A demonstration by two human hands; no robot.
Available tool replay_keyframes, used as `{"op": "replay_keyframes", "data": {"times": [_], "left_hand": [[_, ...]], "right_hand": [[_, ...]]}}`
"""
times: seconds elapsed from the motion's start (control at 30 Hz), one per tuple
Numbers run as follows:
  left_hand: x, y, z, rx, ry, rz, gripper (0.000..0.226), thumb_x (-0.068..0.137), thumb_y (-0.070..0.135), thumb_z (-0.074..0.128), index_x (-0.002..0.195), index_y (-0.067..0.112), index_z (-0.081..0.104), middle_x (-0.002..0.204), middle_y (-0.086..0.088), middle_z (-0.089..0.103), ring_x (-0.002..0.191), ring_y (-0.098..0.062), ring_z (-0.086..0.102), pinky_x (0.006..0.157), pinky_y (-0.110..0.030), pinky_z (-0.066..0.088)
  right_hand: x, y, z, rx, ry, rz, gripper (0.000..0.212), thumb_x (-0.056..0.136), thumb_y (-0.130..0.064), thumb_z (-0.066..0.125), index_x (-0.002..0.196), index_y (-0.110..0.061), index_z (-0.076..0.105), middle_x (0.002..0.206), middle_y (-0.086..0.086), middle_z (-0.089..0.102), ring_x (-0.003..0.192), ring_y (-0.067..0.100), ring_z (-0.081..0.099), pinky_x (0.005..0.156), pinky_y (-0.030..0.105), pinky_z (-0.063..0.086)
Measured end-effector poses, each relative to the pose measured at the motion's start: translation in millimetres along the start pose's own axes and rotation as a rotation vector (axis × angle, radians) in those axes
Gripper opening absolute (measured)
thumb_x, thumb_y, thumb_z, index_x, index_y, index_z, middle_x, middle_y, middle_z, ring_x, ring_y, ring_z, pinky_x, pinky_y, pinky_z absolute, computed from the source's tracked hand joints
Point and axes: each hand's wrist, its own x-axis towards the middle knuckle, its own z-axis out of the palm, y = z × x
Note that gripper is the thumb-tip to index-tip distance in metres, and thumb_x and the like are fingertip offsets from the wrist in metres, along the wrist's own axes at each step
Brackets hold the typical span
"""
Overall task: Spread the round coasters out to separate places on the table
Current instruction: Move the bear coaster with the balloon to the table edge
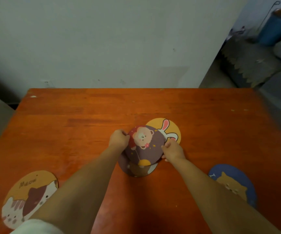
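Note:
A purple bear coaster (146, 146) is held tilted above the middle of the orange table (68, 132). My left hand (118, 140) pinches its left rim and my right hand (172, 150) grips its right rim. Under it lies another purple coaster (136, 170), partly hidden, and behind it a yellow rabbit coaster (170, 129). A yellow cat coaster (28, 198) lies at the near left, a blue cat coaster (234, 184) at the near right, each partly covered by my forearms.
The table's far edge meets a pale wall (102, 39). To the right, off the table, stand a blue bin (276, 29) and grey furniture (254, 65). Bare tabletop stretches along the far left and far right.

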Motion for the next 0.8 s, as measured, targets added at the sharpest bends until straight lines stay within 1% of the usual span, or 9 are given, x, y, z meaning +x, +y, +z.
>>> {"op": "replay_keyframes", "data": {"times": [0.1, 0.17, 0.23, 0.3, 0.4, 0.53, 0.67, 0.73, 0.8], "left_hand": [[-6.8, 27.1, 5.6, -0.051, -0.027, 0.054, 0.028, 0.088, 0.011, 0.058, 0.064, 0.016, 0.046, 0.104, -0.026, 0.069, 0.099, -0.037, 0.064, 0.081, -0.038, 0.049], [-15.4, 48.5, 13.8, -0.083, -0.068, 0.08, 0.027, 0.089, 0.009, 0.059, 0.066, 0.014, 0.047, 0.086, -0.019, 0.068, 0.091, -0.034, 0.063, 0.078, -0.038, 0.048], [-27.2, 70.7, 25.5, -0.116, -0.12, 0.098, 0.034, 0.091, 0.01, 0.058, 0.061, 0.016, 0.044, 0.066, -0.006, 0.054, 0.079, -0.028, 0.055, 0.074, -0.04, 0.046], [-41.9, 91.6, 41.6, -0.144, -0.185, 0.122, 0.034, 0.093, 0.011, 0.056, 0.062, 0.015, 0.044, 0.065, -0.005, 0.049, 0.07, -0.027, 0.05, 0.076, -0.044, 0.05], [-71.1, 122.6, 73.6, -0.162, -0.257, 0.169, 0.021, 0.095, 0.012, 0.055, 0.075, 0.008, 0.051, 0.073, -0.008, 0.051, 0.071, -0.026, 0.051, 0.07, -0.041, 0.048], [-110.5, 157.4, 123.7, -0.151, -0.295, 0.214, 0.033, 0.095, 0.013, 0.055, 0.064, 0.016, 0.043, 0.065, -0.007, 0.049, 0.058, -0.019, 0.046, 0.053, -0.032, 0.041], [-161.7, 190.0, 177.5, -0.181, -0.297, 0.208, 0.033, 0.095, 0.012, 0.055, 0.064, 0.017, 0.043, 0.067, -0.005, 0.05, 0.069, -0.026, 0.05, 0.052, -0.03, 0.041], [-186.2, 207.2, 205.3, -0.195, -0.298, 0.215, 0.034, 0.095, 0.01, 0.054, 0.064, 0.017, 0.043, 0.067, -0.004, 0.049, 0.078, -0.028, 0.05, 0.057, -0.035, 0.042], [-199.6, 218.8, 221.7, -0.197, -0.301, 0.222, 0.035, 0.096, 0.009, 0.053, 0.063, 0.018, 0.043, 0.068, -0.003, 0.048, 0.079, -0.028, 0.05, 0.068, -0.036, 0.043]], "right_hand": [[-0.9, 1.4, -27.9, 0.08, 0.093, 0.007, 0.019, 0.096, -0.018, 0.046, 0.078, -0.016, 0.041, 0.089, 0.012, 0.061, 0.075, 0.028, 0.067, 0.078, 0.048, 0.06], [-0.3, 11.7, -53.9, 0.128, 0.135, 0.018, 0.014, 0.097, -0.016, 0.045, 0.084, -0.013, 0.04, 0.085, 0.009, 0.055, 0.068, 0.026, 0.06, 0.078, 0.05, 0.06], [-1.3, 26.1, -82.1, 0.151, 0.16, 0.011, 0.014, 0.098, -0.015, 0.045, 0.086, -0.012, 0.04, 0.087, 0.01, 0.051, 0.065, 0.022, 0.053, 0.078, 0.047, 0.06], [-4.9, 43.9, -110.0, 0.153, 0.193, 0.003, 0.013, 0.099, -0.016, 0.046, 0.087, -0.013, 0.04, 0.093, 0.012, 0.05, 0.065, 0.02, 0.052, 0.075, 0.042, 0.059], [-11.8, 80.8, -151.1, 0.168, 0.26, 0.01, 0.014, 0.098, -0.016, 0.047, 0.086, -0.011, 0.041, 0.089, 0.011, 0.051, 0.065, 0.022, 0.052, 0.077, 0.047, 0.059], [-24.7, 139.7, -205.4, 0.205, 0.297, 0.037, 0.014, 0.097, -0.016, 0.05, 0.086, -0.011, 0.044, 0.076, 0.005, 0.048, 0.059, 0.017, 0.051, 0.078, 0.049, 0.058], [-37.5, 199.6, -261.5, 0.262, 0.323, -0.006, 0.014, 0.096, -0.015, 0.054, 0.084, -0.01, 0.047, 0.094, 0.011, 0.053, 0.077, 0.026, 0.056, 0.057, 0.032, 0.053], [-40.3, 227.8, -289.9, 0.261, 0.333, -0.024, 0.017, 0.095, -0.015, 0.054, 0.08, -0.012, 0.047, 0.096, 0.012, 0.054, 0.082, 0.027, 0.057, 0.055, 0.028, 0.05], [-40.4, 243.3, -308.3, 0.259, 0.337, -0.038, 0.017, 0.095, -0.016, 0.054, 0.08, -0.013, 0.047, 0.095, 0.011, 0.055, 0.081, 0.028, 0.058, 0.061, 0.034, 0.054]]}}
